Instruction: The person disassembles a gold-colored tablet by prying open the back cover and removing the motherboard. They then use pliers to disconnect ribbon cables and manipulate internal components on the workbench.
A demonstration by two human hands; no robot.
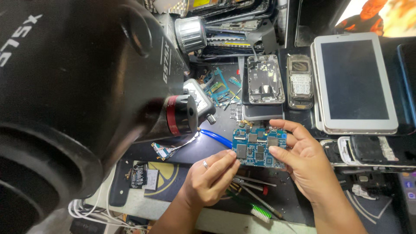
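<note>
Circuit board [258, 147], blue, long axis level, pinched by left hand [208, 180] and right hand [303, 158] grips, chips upward.

Two bare hands and forearms enter from the bottom edge of the view. Neither arm shows a sleeve, glove, watch or bracelet; both are uncovered as far down as the frame reaches. The left hand [207, 181] wears one plain silver-coloured ring [205, 164], a smooth narrow band sitting near the base of a finger, below the knuckle and well back from the fingertip. The right hand [303, 159] carries no jewellery. Fingernails on both hands look short and unpainted, trimmed close to the fingertips.
</note>
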